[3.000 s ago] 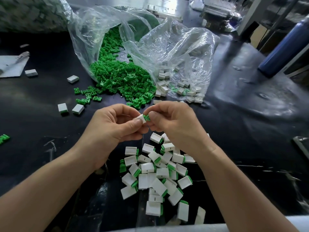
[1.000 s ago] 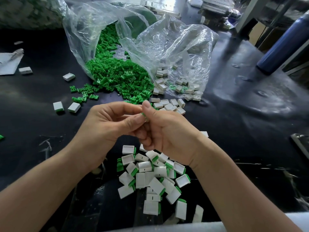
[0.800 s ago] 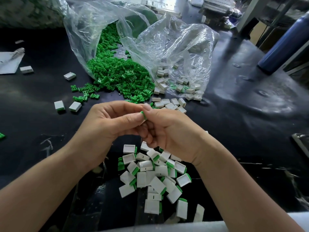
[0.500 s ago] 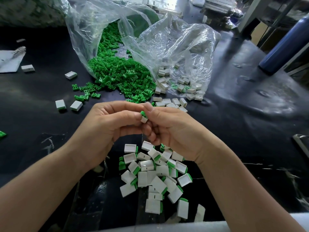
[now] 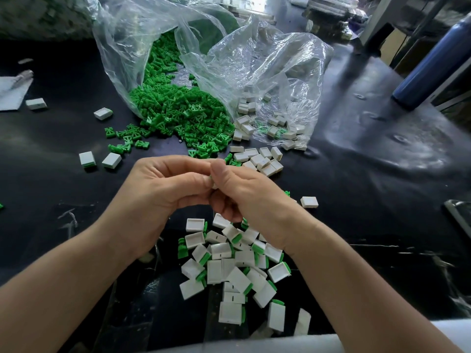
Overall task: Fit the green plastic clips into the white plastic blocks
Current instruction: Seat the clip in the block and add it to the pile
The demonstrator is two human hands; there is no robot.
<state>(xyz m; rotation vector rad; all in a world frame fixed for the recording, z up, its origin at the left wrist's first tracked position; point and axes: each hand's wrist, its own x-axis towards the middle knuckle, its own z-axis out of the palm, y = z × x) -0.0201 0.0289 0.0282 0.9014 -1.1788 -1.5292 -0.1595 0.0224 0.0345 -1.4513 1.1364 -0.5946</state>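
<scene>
L hand (image 5: 163, 194) + R hand (image 5: 244, 192) pinched tight on white block (image 5: 213, 185); green clip, visible half sec ago, now hidden, prob. pressed home.

A big heap of small green plastic clips (image 5: 178, 110) lies in the upper middle of the frame. A few loose green clips (image 5: 125, 141) lie just left of it. Plain white plastic blocks (image 5: 260, 159), shaped like little flat boxes, lie in a bunch right of the heap. At the lower middle sits a pile of filled white blocks (image 5: 229, 266) with green edges showing. In the middle, one small white block (image 5: 213, 184) peeks out, pinched between the left hand (image 5: 158, 200) and the right hand (image 5: 252, 200).
</scene>
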